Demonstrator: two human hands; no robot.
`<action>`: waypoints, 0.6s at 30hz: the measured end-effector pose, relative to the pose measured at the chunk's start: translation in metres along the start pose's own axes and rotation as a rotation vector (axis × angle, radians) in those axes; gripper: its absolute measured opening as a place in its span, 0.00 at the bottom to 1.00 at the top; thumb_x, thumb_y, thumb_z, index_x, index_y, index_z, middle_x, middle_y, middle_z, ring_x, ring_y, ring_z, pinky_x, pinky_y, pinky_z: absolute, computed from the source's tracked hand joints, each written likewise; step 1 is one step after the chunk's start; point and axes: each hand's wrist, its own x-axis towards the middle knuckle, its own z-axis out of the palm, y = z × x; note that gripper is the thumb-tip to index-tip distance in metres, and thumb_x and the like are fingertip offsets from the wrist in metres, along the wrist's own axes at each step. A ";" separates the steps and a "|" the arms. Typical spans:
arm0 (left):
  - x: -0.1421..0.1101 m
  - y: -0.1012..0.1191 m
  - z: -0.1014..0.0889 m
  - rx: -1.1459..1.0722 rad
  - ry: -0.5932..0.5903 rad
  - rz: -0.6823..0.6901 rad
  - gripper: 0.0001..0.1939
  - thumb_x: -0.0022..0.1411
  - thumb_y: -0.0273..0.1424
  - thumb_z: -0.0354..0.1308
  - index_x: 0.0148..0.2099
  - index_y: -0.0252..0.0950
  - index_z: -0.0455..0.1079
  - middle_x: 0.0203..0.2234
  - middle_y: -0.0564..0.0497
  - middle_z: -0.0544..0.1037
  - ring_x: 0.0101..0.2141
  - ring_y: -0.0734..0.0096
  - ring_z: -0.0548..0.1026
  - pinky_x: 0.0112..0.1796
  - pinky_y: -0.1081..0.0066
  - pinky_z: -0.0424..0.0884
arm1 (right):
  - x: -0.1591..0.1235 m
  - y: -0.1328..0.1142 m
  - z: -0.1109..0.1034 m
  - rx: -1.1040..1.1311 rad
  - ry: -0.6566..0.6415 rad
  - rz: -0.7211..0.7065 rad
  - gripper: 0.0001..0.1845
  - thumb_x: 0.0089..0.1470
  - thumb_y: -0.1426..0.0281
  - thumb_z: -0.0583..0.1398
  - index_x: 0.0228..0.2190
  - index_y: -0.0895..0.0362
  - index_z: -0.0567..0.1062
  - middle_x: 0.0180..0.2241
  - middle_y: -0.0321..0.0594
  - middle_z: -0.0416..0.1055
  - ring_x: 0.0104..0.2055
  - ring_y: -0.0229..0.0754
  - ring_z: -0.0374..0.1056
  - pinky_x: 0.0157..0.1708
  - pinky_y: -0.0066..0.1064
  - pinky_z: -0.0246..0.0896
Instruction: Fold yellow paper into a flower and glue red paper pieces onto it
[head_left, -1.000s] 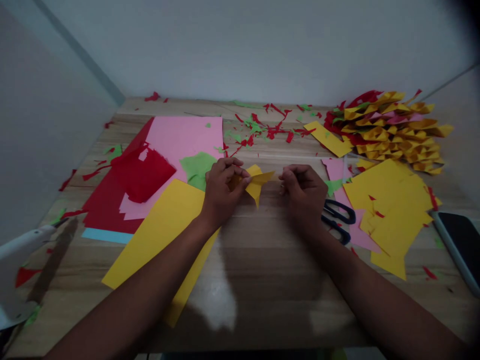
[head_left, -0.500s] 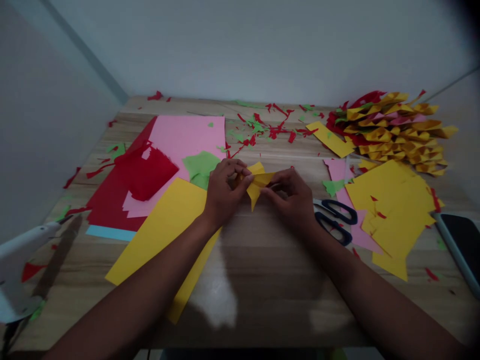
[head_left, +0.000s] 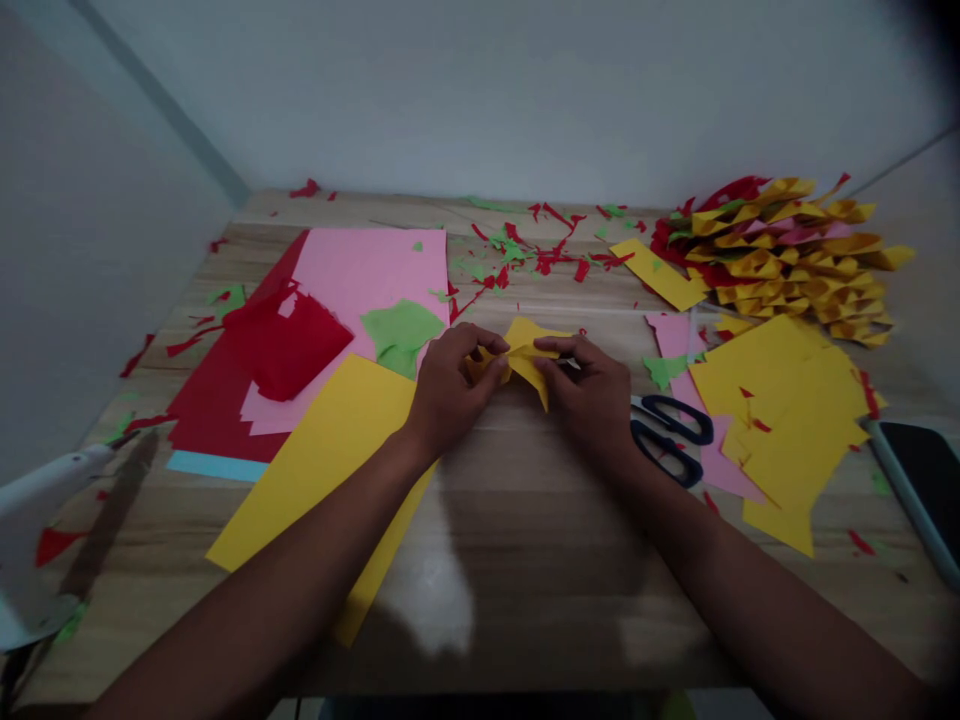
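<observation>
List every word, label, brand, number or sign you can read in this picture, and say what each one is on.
None: nothing readable shows.
The folded yellow paper held between the left hand and right hand is plain.
The scissors, the coloured sheets and the dark phone screen show no lettering.

One camera only, worn on the head. It looks forward and down at the wooden table (head_left: 525, 560) from its near edge, close above, towards the far edge and the wall (head_left: 525, 90) behind it.
</observation>
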 end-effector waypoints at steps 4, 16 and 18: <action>0.001 0.000 0.001 0.024 0.032 0.041 0.04 0.62 0.30 0.62 0.41 0.41 0.74 0.39 0.51 0.75 0.42 0.67 0.74 0.47 0.63 0.70 | 0.000 -0.001 0.000 -0.003 -0.007 -0.005 0.07 0.54 0.68 0.64 0.36 0.52 0.82 0.37 0.39 0.79 0.38 0.41 0.75 0.38 0.35 0.73; 0.001 0.001 0.000 -0.060 -0.077 0.033 0.06 0.60 0.27 0.62 0.41 0.39 0.72 0.38 0.51 0.76 0.41 0.68 0.75 0.43 0.66 0.72 | -0.002 -0.003 0.002 0.169 -0.244 0.041 0.11 0.51 0.67 0.66 0.39 0.52 0.75 0.39 0.36 0.77 0.37 0.38 0.73 0.35 0.31 0.69; 0.000 0.000 0.001 -0.070 -0.080 0.022 0.06 0.61 0.27 0.62 0.41 0.38 0.71 0.38 0.51 0.76 0.40 0.70 0.75 0.41 0.68 0.72 | -0.002 0.001 0.002 0.193 -0.255 0.047 0.11 0.50 0.68 0.67 0.36 0.52 0.71 0.32 0.32 0.74 0.31 0.35 0.70 0.31 0.28 0.65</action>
